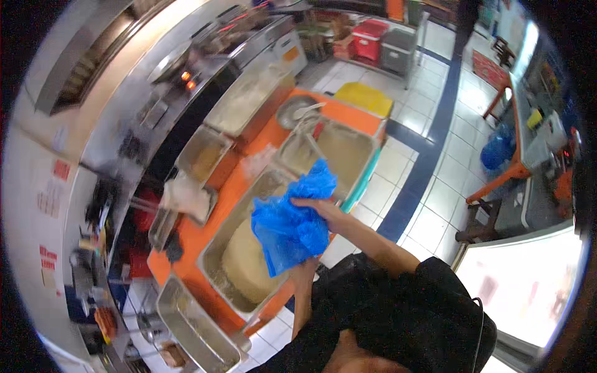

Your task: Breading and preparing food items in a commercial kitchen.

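A crumpled blue plastic bag (pixel 294 228) is held in both hands above a deep metal pan. My right hand (pixel 324 210) closes around its bunched upper part. My left hand (pixel 305 270) is at its lower edge, the fingers mostly hidden by the plastic. Beneath the bag, the metal pan (pixel 201 261) holds a pale beige mass (pixel 247 261), perhaps dough or batter. Beyond it, another metal pan (pixel 373 154) contains pale liquid and a utensil with a red part (pixel 318 131).
An orange tabletop (pixel 224 196) carries the pans and a round metal bowl (pixel 291 112). At the left, a clear-looking bag (pixel 186 198) lies by a small tray. A long metal pan (pixel 200 326) stands below the table's corner. A stove with flames (pixel 186 79) lies beyond.
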Motion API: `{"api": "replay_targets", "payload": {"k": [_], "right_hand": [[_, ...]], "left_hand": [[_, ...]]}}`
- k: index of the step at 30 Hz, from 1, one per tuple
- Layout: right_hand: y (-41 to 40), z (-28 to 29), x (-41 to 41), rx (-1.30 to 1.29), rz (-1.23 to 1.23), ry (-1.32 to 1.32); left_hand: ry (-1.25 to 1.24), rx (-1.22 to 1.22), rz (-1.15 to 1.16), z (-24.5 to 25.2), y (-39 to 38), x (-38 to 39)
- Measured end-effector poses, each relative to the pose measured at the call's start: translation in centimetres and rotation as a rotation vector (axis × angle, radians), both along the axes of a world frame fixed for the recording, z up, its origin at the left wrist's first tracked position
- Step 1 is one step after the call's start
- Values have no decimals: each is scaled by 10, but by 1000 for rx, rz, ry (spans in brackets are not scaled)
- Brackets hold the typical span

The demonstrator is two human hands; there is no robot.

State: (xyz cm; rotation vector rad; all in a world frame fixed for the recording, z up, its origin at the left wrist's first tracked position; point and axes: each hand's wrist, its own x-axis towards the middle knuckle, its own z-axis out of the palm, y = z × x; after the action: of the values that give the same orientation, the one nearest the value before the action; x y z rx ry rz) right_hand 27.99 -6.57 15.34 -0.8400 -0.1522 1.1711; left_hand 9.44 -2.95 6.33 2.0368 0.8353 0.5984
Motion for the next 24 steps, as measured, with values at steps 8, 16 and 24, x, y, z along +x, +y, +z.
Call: {"api": "replay_targets", "payload": {"k": [8, 16, 24], "right_hand": [[-133, -47, 120, 7, -318, -447], [-263, -59, 272, -239, -562, -901], [-353, -93, 461, -992, -578, -1046]], "left_hand": [[-255, -205, -284, -19, -102, 186], [-656, -629, -282, -38, -205, 416], [-397, -1409, -770, -152, -272, 617]]}}
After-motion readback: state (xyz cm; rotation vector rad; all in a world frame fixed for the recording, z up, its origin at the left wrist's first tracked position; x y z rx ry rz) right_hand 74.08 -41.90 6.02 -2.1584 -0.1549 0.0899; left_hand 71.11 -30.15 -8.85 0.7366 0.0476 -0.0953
